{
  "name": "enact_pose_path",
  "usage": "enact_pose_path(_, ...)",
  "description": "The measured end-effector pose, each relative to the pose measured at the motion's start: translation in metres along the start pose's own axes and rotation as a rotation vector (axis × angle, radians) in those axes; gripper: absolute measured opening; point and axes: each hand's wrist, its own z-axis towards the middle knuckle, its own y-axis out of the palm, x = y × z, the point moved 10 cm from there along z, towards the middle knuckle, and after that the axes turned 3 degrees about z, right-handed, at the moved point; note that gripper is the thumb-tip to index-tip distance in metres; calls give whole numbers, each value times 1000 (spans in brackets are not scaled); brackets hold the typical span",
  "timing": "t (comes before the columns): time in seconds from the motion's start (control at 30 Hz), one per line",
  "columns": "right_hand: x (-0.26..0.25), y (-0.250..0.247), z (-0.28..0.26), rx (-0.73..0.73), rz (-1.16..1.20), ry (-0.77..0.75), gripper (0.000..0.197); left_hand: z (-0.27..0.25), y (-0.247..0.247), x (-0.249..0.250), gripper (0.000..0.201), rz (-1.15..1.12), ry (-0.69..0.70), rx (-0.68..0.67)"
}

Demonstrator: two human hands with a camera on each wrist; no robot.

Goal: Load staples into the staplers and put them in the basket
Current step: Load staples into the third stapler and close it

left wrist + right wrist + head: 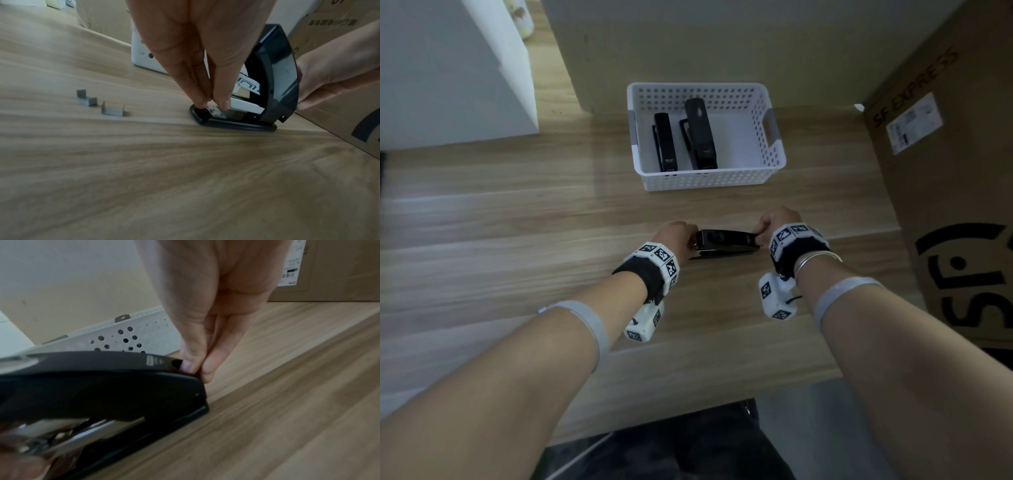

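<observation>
A black stapler (726, 241) lies crosswise on the wooden table, between my two hands. My left hand (676, 236) pinches its front end, thumb and fingertips (202, 101) meeting on the base by the metal anvil. My right hand (774, 222) pinches the rear end (195, 369) of the top cover. In the left wrist view the stapler (273, 78) has its cover raised off the base. Two short staple strips (112, 110) lie loose on the table to the left. The white perforated basket (709, 180) stands behind, with two black staplers (700, 133) inside.
A big cardboard box (945, 205) stands close on the right, almost against my right hand. A white cabinet (448, 68) fills the back left. The wall runs just behind the basket, and the table's front edge is under my forearms.
</observation>
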Motion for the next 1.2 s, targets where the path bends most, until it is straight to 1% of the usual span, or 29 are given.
enact_pose_path(0.07, 0, 1, 1, -33, -10, 0, 23, -1, 1, -1, 25, -2, -8, -9)
enact_pose_path(0.2, 1, 1, 3, -49, -65, -3, 22, 0, 0, -2, 26, 16, -4, -22)
enact_pose_path(0.3, -9, 2, 0, -91, -150, -51, 23, -3, 0, -7, 22, 33, 1, -34)
enact_pose_path(0.37, -19, 7, -4, -125, -230, -88, 28, -8, -1, -17, 20, 33, -6, -31)
enact_pose_path(0.5, -48, 36, -18, -181, -476, -251, 47, -21, -10, -42, 17, 21, -16, -10)
enact_pose_path(0.6, -69, 61, -30, -244, -517, -376, 47, -26, -15, -53, 16, 11, -11, 5)
enact_pose_path(0.7, -83, 64, -35, -198, -529, -434, 41, -31, -13, -58, 16, -22, -5, 12)
enact_pose_path(0.83, -82, 61, -35, -142, -629, -399, 41, -42, -12, -76, 19, -125, -63, 63)
enact_pose_path(0.93, -70, 55, -37, -131, -656, -356, 39, -53, -11, -94, 22, -102, -106, 77)
enact_pose_path(1.07, -59, 49, -45, -130, -622, -340, 42, -65, -8, -107, 26, -64, -110, 52)
enact_pose_path(1.13, -66, 51, -52, -133, -536, -382, 51, -69, -4, -112, 27, -11, -125, 6)
enact_pose_path(1.2, -80, 55, -63, -141, -434, -435, 57, -75, 4, -115, 30, 45, -132, -75)
